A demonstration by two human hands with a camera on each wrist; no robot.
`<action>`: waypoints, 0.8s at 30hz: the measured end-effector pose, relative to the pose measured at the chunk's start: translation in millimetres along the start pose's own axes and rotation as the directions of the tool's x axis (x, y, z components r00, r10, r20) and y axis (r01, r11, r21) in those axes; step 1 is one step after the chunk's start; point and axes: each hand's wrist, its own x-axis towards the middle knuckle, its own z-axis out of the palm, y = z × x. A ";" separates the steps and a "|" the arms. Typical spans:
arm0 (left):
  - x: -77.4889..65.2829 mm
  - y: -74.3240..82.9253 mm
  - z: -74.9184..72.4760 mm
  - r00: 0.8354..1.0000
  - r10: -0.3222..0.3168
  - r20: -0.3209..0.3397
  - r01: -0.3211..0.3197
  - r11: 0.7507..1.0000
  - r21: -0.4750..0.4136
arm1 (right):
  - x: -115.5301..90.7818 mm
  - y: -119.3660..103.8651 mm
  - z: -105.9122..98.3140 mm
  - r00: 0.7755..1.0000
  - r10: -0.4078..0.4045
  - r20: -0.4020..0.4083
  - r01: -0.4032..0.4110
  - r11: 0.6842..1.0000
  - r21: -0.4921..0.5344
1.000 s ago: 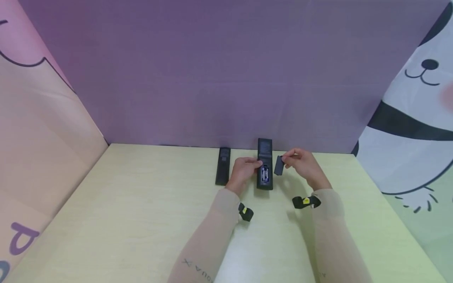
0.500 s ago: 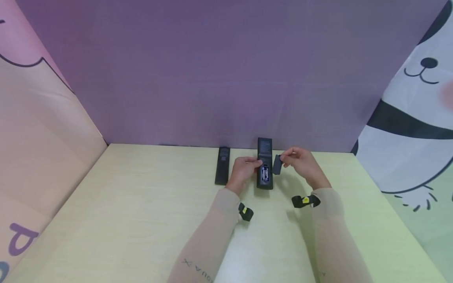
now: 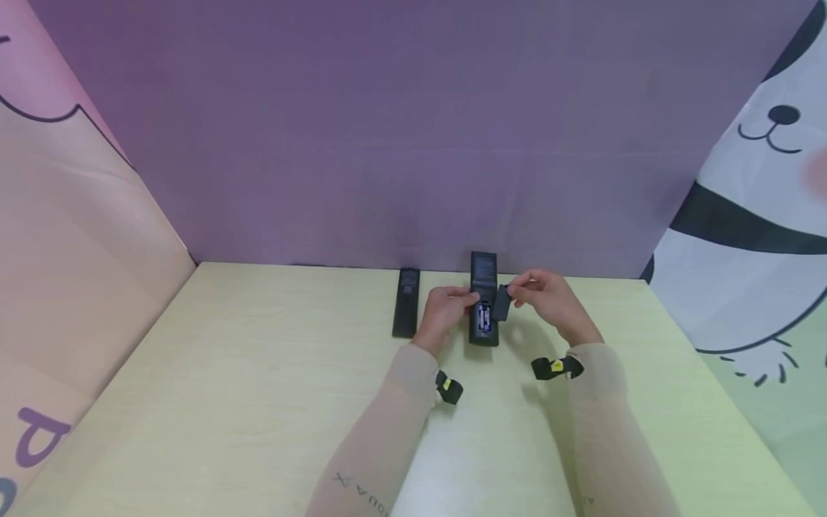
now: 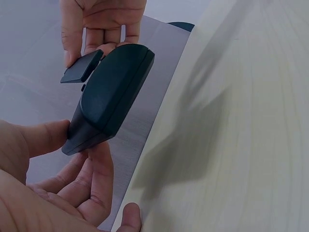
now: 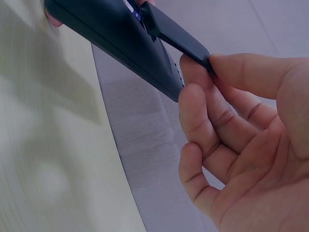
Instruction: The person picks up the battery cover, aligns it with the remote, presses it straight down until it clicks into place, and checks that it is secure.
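Note:
My left hand grips a black remote control by its left side, back facing up and raised above the table. Its battery compartment is uncovered, and batteries lie inside. Between thumb and fingertips, my right hand pinches a small black battery cover. The cover overlaps the remote's right edge in the head view, tilted beside the compartment. From the right wrist, the cover appears just over the remote's back; whether they touch I cannot tell.
A second black remote lies face down on the pale wooden table, left of my left hand. Behind the table rises a purple backdrop. Printed panels flank both sides, the right panel showing a panda.
My right hand has brought the battery cover leftward, from a gap beside the remote to overlapping its right edge. The left hand and its remote have stayed nearly still.

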 end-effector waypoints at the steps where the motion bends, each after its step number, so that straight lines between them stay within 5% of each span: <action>1: 0.2 -0.2 0.0 1.000 0.001 -0.001 -0.001 1.000 0.000 | 0.0 0.2 0.3 1.000 0.002 0.001 -0.002 1.000 0.004; 24: 0.1 1.2 0.0 1.000 -0.004 -0.006 0.004 1.000 0.013 | 1.7 -3.5 7.4 0.999 -0.005 0.050 0.006 1.000 -0.030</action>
